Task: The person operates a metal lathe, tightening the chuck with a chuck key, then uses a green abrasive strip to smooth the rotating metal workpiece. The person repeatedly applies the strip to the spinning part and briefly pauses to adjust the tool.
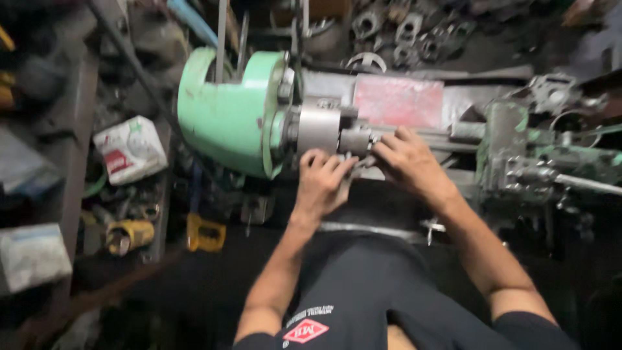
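Green lathe | cluttered workshop | left hand, right hand grip unclear, at chuck

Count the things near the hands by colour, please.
Green: 1, the lathe head.
Grey: 1, the chuck by the left hand and right hand.
Red: 1, the panel.
Yellow: 2, a tool and a clamp.
Total: 5.
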